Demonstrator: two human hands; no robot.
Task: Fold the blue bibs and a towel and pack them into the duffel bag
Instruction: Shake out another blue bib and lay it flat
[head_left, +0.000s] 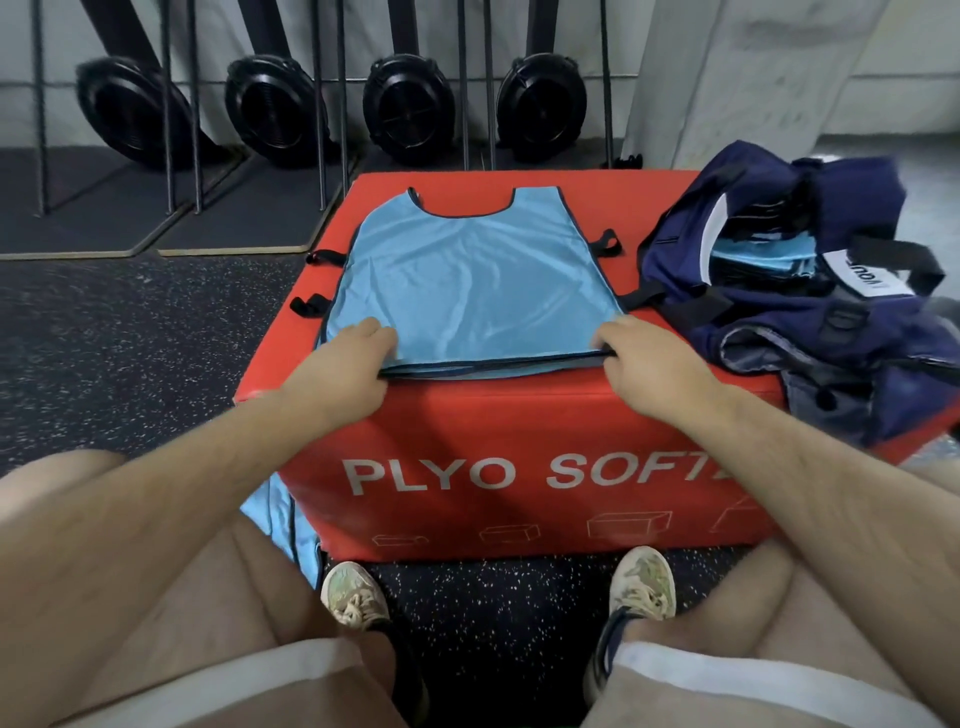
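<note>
Lettering reading "PLYO SOFT" ran in white along the near face of a red foam box (519, 415), the last letters hidden behind the right forearm, with small white box outlines printed below it. On top of the box a light blue bib (467, 275) with dark trim lay spread flat, neck opening at the far side and black side straps (319, 280) sticking out. The left hand (337, 369) gripped the bib's near left corner, fingers on top of the cloth. The right hand (644, 358) pinched the near right hem. A navy duffel bag (779, 291) sat open on the box's right side, folded blue bibs (748, 254) inside, and a white tag (862, 273) on it bore partly legible letters. More blue fabric (280, 525) hung beside the box's lower left corner
</note>
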